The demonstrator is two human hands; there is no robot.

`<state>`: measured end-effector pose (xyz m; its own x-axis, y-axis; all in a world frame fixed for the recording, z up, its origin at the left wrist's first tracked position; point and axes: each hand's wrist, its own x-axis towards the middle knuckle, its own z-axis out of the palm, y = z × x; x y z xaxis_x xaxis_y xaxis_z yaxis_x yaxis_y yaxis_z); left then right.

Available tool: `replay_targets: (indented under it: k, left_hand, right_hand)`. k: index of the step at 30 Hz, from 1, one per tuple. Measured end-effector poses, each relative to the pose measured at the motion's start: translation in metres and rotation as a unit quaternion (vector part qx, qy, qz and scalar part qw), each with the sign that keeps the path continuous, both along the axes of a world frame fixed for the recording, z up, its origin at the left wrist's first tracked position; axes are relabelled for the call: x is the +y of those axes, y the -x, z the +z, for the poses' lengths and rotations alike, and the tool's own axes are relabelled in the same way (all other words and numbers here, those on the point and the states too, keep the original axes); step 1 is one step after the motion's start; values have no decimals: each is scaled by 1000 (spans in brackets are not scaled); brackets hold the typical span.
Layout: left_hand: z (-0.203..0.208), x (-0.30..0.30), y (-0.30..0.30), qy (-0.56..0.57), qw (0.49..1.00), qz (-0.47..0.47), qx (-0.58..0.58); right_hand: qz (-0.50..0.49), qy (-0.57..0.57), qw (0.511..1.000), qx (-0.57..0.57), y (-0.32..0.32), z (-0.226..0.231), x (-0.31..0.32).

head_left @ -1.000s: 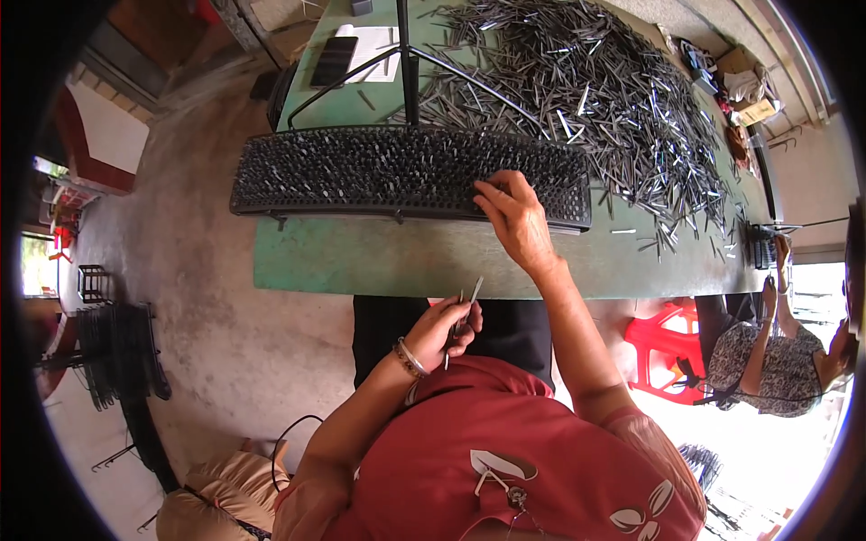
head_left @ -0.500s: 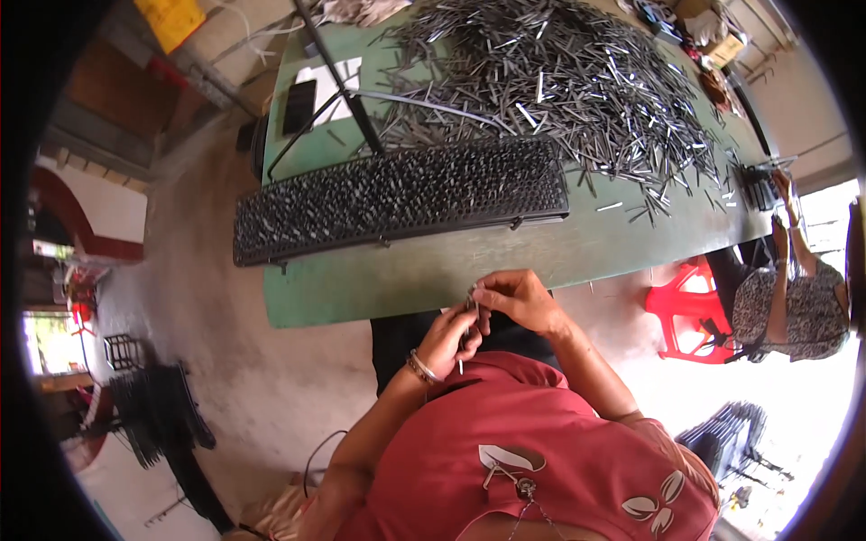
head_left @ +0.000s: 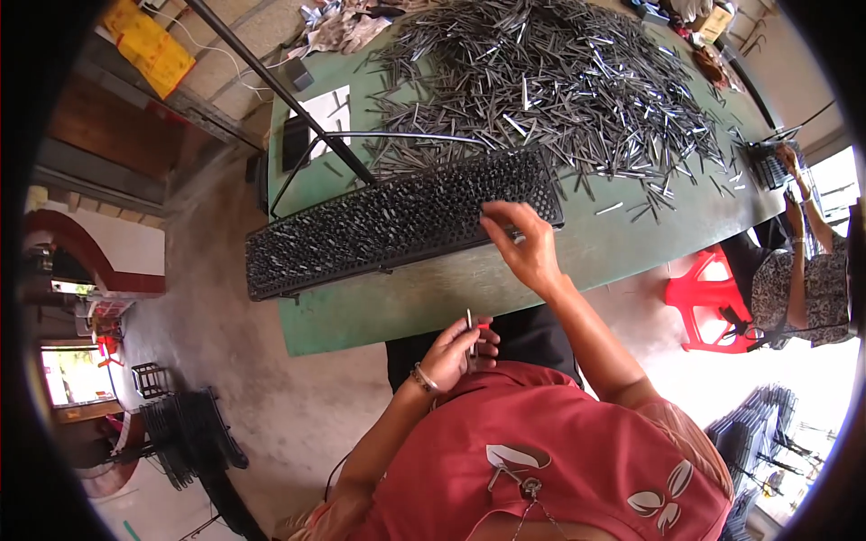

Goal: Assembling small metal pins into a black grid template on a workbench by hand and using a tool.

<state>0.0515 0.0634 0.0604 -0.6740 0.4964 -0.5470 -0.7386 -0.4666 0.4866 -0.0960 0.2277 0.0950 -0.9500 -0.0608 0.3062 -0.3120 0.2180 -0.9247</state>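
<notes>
Close to my body, below the table's near edge, my left hand [head_left: 451,354] is closed around a few thin metal strips [head_left: 469,323]; one pale tip stands up above the thumb. My right hand [head_left: 530,251] is over the right end of a long black rack [head_left: 388,216]. Its thumb and forefinger come together at the tips, and whatever they may pinch is too small to make out. The rack is full of small holes, most with dark pieces set in them. It lies slanted along the near part of the green table [head_left: 361,316].
A big heap of dark thin strips [head_left: 550,90] covers the table's far side. A black bar [head_left: 280,86] rises from behind the rack. A phone [head_left: 295,144] lies on white paper [head_left: 332,117]. At right, another person [head_left: 803,288] works beside a red stool [head_left: 708,298].
My right hand has left my left hand and moved up and forward to the rack's right end. My left hand stays low with the strips. The whole view has shifted slightly.
</notes>
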Motion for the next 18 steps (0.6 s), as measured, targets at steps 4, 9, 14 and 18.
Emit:
replay_targets:
  k: [4,9,14,18]
  left_hand:
    - [0,1,15,30,998,46,42]
    - [0,-6,18,-35,995,59,68]
    - [4,-6,23,-13,995,73,62]
    - [7,-5,32,-11,992,77,101]
  right_hand:
    - [-5,-123,977,175,24,-11,-9]
    - [-14,-158,970,183,25,-15,-11]
    - [17,-194,956,220,20,-22,-11]
    - [6,-233,933,272,16,-21,-13]
